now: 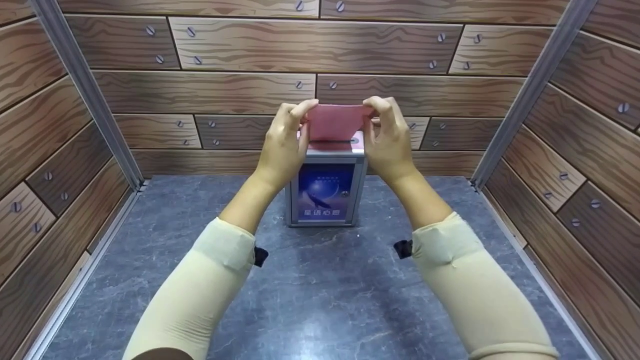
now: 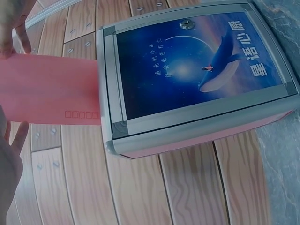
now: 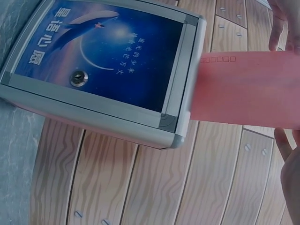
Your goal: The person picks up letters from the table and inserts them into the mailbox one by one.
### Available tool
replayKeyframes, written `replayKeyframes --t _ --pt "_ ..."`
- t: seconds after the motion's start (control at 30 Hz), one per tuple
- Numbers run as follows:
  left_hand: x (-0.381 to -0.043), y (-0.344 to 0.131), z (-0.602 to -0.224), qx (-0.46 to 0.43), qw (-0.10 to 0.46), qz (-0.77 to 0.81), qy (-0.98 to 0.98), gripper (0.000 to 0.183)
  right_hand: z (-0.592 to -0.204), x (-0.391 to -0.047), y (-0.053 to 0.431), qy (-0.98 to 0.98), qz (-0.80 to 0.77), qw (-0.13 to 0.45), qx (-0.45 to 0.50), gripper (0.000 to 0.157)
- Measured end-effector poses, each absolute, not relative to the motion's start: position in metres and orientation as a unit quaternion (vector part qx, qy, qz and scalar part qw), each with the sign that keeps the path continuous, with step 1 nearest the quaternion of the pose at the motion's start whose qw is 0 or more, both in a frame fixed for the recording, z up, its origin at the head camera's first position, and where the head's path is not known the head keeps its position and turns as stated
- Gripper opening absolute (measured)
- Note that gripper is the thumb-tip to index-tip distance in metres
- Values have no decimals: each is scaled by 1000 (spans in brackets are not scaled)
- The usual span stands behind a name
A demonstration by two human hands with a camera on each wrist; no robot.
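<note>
Both hands hold a pink envelope (image 1: 337, 122) upright by its side edges, over the top slot of a box. My left hand (image 1: 285, 142) pinches its left edge between thumb and fingers; my right hand (image 1: 387, 140) pinches the right edge. The envelope's lower edge meets the slot, with a row of small printed squares close to the box top in both wrist views. The box (image 2: 201, 70) has a grey metal frame, pink sides, a small round lock (image 3: 78, 78) and a blue front picturing a whale under white characters.
The box stands on a grey-blue marbled surface (image 1: 310, 280), near the back wall (image 1: 315, 45) of printed wood planks. Plank-patterned walls also rise at left and right, with metal corner posts (image 1: 90, 90) between them.
</note>
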State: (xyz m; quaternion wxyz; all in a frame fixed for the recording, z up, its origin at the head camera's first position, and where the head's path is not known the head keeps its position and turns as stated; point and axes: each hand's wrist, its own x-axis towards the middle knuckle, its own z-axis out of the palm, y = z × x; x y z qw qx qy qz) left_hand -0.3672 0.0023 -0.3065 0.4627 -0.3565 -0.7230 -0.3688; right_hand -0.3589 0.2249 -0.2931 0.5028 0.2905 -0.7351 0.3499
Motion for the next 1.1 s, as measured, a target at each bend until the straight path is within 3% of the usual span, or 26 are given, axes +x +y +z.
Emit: replayKeyframes --t 0.3,0.7,1.1 --pt "-381 10 -320 -343 432 -375 -745 42 -313 -375 230 -745 371 488 263 34" --pt "-403 11 -353 -316 445 -345 -764 37 -344 -393 234 -771 353 466 254 31" --pt "-407 10 -362 -276 469 -330 -772 34 -345 -399 228 -778 353 456 247 32"
